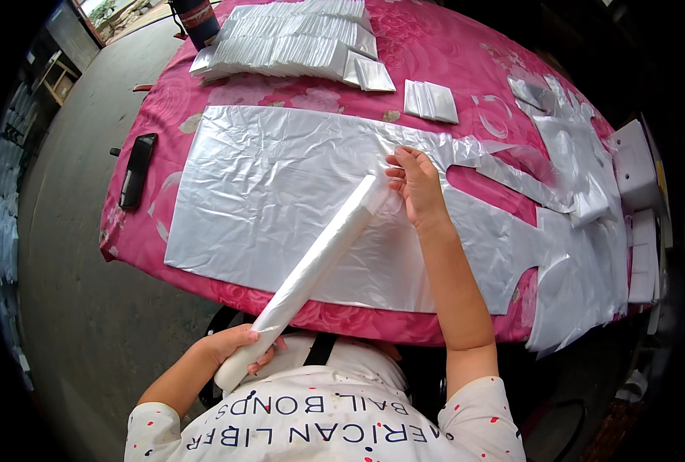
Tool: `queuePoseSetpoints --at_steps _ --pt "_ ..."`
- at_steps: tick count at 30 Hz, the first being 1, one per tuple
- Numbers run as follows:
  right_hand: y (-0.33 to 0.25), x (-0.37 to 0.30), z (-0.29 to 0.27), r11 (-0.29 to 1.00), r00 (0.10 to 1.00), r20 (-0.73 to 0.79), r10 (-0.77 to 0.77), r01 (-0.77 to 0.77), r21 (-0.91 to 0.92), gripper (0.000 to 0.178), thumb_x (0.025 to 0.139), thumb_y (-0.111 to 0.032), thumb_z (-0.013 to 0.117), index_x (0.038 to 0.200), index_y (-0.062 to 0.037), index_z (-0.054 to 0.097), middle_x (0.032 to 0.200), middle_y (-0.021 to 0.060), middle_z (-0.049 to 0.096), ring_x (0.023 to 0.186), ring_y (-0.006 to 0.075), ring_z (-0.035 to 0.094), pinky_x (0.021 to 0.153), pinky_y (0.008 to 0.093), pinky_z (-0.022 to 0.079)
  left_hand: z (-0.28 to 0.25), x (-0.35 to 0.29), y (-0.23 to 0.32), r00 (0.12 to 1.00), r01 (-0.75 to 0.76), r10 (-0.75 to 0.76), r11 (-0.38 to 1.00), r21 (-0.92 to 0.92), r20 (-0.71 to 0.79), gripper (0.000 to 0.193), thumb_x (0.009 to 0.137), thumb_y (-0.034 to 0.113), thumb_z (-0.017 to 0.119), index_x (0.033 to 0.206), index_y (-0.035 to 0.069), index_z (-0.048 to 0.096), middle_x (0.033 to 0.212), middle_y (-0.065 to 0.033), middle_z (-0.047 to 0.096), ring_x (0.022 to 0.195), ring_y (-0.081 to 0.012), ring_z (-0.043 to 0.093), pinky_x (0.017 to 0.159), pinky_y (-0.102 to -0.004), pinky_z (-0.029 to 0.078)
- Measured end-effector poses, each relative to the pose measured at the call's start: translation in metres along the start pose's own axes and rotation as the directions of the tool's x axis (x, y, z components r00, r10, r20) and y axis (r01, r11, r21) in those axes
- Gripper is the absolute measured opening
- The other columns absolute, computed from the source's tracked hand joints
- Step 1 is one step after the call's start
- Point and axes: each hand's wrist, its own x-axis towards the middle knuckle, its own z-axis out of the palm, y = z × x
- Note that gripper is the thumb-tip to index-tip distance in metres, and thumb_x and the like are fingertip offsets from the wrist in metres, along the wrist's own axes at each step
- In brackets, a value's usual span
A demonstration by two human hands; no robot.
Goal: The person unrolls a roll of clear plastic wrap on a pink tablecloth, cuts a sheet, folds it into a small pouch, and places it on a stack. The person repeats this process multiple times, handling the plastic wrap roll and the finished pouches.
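Note:
A long roll of whitish plastic film (311, 269) slants across my front, its low end near my waist and its far end over the table. My left hand (234, 344) is closed around the low end. At the far end, my right hand (414, 181) has curled fingers, with thumb and forefinger together on what looks like a loose, see-through edge of the film. Under the roll and right hand lies a large, flat, creased silvery-white plastic bag (242, 200), with handle-like strips and cut-outs toward the right.
Rows of folded plastic packets (281, 50) stand at the table's far side, beside a dark cylindrical container (196, 21). A smaller packet stack (431, 102) lies nearer. A black phone (137, 171) rests by the left edge of the pink floral tablecloth (188, 281). White boxes (636, 169) stand far right.

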Motion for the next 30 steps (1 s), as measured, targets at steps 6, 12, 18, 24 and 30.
queuePoseSetpoints --at_steps 6,12,18,24,30 --pt "-0.007 0.0 -0.028 0.953 0.92 0.343 0.19 -0.09 -0.288 0.027 0.088 -0.028 0.053 0.089 -0.002 0.061 0.077 0.0025 0.059 0.057 0.0053 0.051 0.047 0.0181 0.038 0.001 -0.003 -0.006 0.999 0.037 -0.035 0.997 -0.072 0.029 0.066 0.069 0.049 0.069 0.105 -0.003 0.052 0.067 -0.005 0.053 0.052 -0.0122 0.052 0.049 -0.0229 0.042" --pt "-0.016 -0.015 -0.014 0.868 0.795 0.488 0.361 -0.095 -0.487 0.019 0.084 -0.022 0.063 0.081 -0.004 0.062 0.067 -0.0019 0.056 0.055 0.0035 0.048 0.048 0.0177 0.036 0.003 -0.005 -0.002 0.999 0.04 -0.038 0.996 -0.076 0.027 0.064 0.068 0.045 0.071 0.106 -0.003 0.052 0.068 -0.0053 0.053 0.052 -0.0121 0.052 0.05 -0.0229 0.042" --pt "-0.016 -0.018 -0.024 0.869 0.834 0.464 0.297 -0.034 -0.494 0.015 0.082 -0.017 0.064 0.081 -0.0026 0.063 0.066 -0.002 0.056 0.056 0.0042 0.047 0.051 0.0191 0.037 0.005 -0.004 0.006 0.999 0.045 -0.044 0.999 0.025 -0.013 0.062 0.069 0.041 0.071 0.108 -0.002 0.052 0.07 -0.0068 0.055 0.055 -0.0123 0.054 0.053 -0.0243 0.043" --pt "-0.03 0.017 -0.087 0.829 0.975 0.217 -0.036 0.151 -0.539 0.012 0.084 -0.011 0.061 0.086 0.0 0.063 0.067 -0.0025 0.055 0.057 0.0037 0.047 0.053 0.0194 0.038 -0.005 -0.011 0.01 0.991 0.137 -0.136 0.986 0.096 -0.017 0.059 0.07 0.034 0.072 0.113 -0.002 0.052 0.08 -0.0095 0.058 0.066 -0.0134 0.057 0.063 -0.0291 0.047" --pt "-0.052 0.052 -0.199 0.797 0.924 -0.079 -0.375 0.278 -0.536 0.013 0.087 -0.014 0.059 0.091 -0.0017 0.063 0.071 -0.0035 0.055 0.061 0.0037 0.046 0.054 0.0185 0.037 -0.037 -0.044 0.008 0.972 0.207 -0.236 0.878 0.432 0.014 0.044 0.079 0.016 0.069 0.116 -0.001 0.052 0.099 -0.0088 0.062 0.097 -0.0181 0.058 0.083 -0.0312 0.047"
